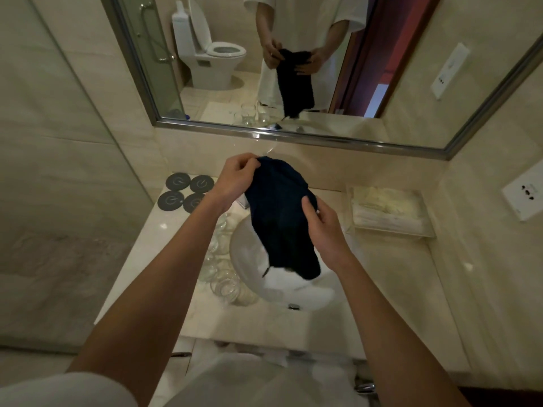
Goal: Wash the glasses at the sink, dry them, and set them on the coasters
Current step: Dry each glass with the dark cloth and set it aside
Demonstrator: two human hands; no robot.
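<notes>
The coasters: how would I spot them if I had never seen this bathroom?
Start at the white sink in the marble counter. Look to its far left corner, below the mirror. Four dark grey round coasters lie there in a square, flat and bare, unlike the clear glasses nearer you.

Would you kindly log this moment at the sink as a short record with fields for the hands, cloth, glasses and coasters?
left hand: left hand pinches the top edge of the dark cloth
right hand: right hand grips the cloth's right side
cloth: held up, hanging over the sink
glasses: glasses clustered on the counter left of the sink, partly behind the left forearm
coasters: four round dark coasters at the counter's back left, no glass on them
tray: clear tray with pale folded items, right of the sink
</notes>
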